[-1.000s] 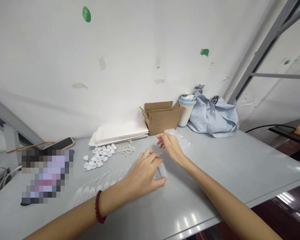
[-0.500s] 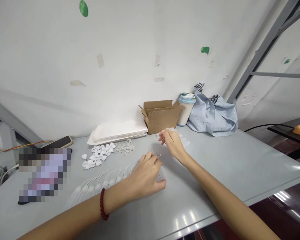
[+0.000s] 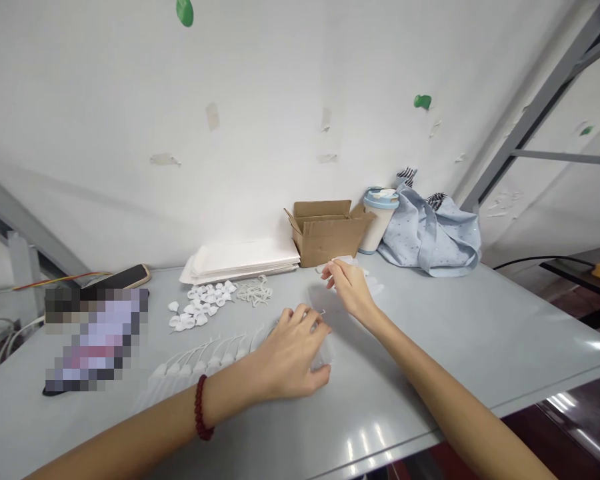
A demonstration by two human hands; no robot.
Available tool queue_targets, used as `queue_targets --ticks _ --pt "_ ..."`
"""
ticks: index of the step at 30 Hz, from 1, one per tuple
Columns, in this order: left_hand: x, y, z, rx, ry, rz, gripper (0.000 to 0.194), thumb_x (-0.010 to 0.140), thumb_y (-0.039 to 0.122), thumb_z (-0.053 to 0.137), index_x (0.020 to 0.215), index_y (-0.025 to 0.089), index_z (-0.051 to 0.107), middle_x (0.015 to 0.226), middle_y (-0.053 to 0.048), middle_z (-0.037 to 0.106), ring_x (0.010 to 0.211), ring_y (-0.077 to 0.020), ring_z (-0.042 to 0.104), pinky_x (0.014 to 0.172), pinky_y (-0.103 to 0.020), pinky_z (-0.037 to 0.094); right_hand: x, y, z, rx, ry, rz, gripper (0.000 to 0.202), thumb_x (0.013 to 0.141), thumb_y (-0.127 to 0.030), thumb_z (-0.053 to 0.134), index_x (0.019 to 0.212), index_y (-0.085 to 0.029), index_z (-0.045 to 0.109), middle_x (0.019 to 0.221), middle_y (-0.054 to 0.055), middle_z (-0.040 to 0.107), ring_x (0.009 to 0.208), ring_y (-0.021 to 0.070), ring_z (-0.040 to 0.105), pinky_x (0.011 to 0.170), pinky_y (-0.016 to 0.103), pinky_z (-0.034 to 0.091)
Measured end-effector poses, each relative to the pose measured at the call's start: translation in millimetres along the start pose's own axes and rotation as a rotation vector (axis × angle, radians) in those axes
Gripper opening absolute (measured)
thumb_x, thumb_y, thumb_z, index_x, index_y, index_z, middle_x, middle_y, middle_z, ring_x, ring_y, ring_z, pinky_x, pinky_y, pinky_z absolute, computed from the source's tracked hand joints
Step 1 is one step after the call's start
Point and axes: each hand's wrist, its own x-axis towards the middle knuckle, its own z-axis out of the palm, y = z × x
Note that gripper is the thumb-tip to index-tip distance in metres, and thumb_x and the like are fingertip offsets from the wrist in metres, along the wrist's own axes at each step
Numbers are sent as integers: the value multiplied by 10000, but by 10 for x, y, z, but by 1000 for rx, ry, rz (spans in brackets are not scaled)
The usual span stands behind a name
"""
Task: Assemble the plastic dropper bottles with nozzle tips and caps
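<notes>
My left hand (image 3: 295,350), a dark red bead bracelet on its wrist, lies palm down over the right end of a row of clear tube-like pieces (image 3: 173,377). Its fingers are bent and the thumb stands apart. White tops with thin curved white tails show along that row. Farther right, my right hand (image 3: 349,287) is closed, thumb against fingers; what it pinches, if anything, is hidden. Behind it lie several translucent plastic pieces (image 3: 375,287). Small white caps (image 3: 200,305) form a pile at the left, beside a heap of thin off-white strips (image 3: 255,291).
A stack of white sheets or flat packs (image 3: 240,259) lies against the wall. Beside it are an open cardboard box (image 3: 330,241), a lidded cup (image 3: 379,223) and a light blue cloth bag (image 3: 430,240). A phone (image 3: 123,280) and a blurred-out purple item (image 3: 100,337) occupy the left.
The view has shifted slightly, so the background sits a little farther right. Both hands hold nearly the same places, the right one still closed.
</notes>
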Motion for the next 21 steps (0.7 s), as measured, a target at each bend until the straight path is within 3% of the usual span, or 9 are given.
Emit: queue_targets --ticks 4,8,13,17,21 --pt "-64 -158 -101 -24 78 -21 338 802 266 548 1129 186 572 1128 -120 579 1082 -303 457 866 -453 415 17 0 -13 -86 13 -8 360 892 -315 297 661 -185 541 667 22 592 649 168 571 646 277 378" --pt "-121 -579 -245 34 161 -184 265 866 207 410 1036 146 604 1004 -114 617 995 -282 506 820 -448 445 51 20 -55 -203 -15 18 330 884 -300 323 675 -183 550 658 25 601 658 175 569 612 268 359" --pt "-115 -1018 -282 126 207 -283 265 813 269 487 965 124 649 925 -130 609 956 -319 500 797 -470 448 110 60 -168 -431 -39 64 158 817 -206 473 884 -148 604 952 98 653 720 187 573 622 275 339" --pt "-16 -1034 -229 104 198 -273 201 767 237 516 802 130 683 864 -133 623 904 -315 516 772 -455 446 145 59 -283 -611 -105 132 191 792 -125 504 945 -139 616 924 111 668 790 214 593 591 265 326" --pt "39 -972 -305 19 201 -287 203 790 222 499 744 166 688 794 -87 668 856 -268 558 754 -387 459 156 42 -382 -743 -225 198 136 795 -162 534 889 -158 633 868 90 682 761 201 607 536 246 312"
